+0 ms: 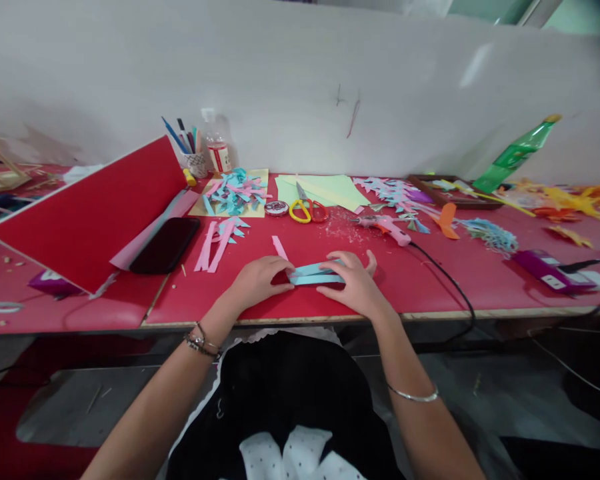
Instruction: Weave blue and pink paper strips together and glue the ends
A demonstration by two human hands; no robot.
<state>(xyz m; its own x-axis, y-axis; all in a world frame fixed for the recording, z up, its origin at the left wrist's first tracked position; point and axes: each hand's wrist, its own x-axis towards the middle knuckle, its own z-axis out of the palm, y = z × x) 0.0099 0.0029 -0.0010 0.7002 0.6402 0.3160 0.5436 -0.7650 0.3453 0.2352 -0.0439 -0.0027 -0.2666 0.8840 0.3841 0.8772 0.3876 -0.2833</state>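
Between my hands is a folded blue paper strip [313, 274], lying low over the red tabletop near its front edge. My left hand [263, 283] pinches its left end between thumb and fingers. At the other end, my right hand [353, 280] grips the strip, with the little finger raised. A pink paper strip [279, 247] lies just beyond my left hand. Farther left are longer pink strips [220, 245] beside cut blue pieces [237, 230]. Scissors [307, 208] with yellow and red handles rest behind, near pale green paper sheets [325, 190].
A pink glue gun [387, 229] lies to the right, its black cord running over the front edge. A phone [166, 245] and a leaning red board [97, 213] stand at left. Behind are a paper-scrap pile [237, 190], a pen cup [196, 164] and a green bottle [517, 155].
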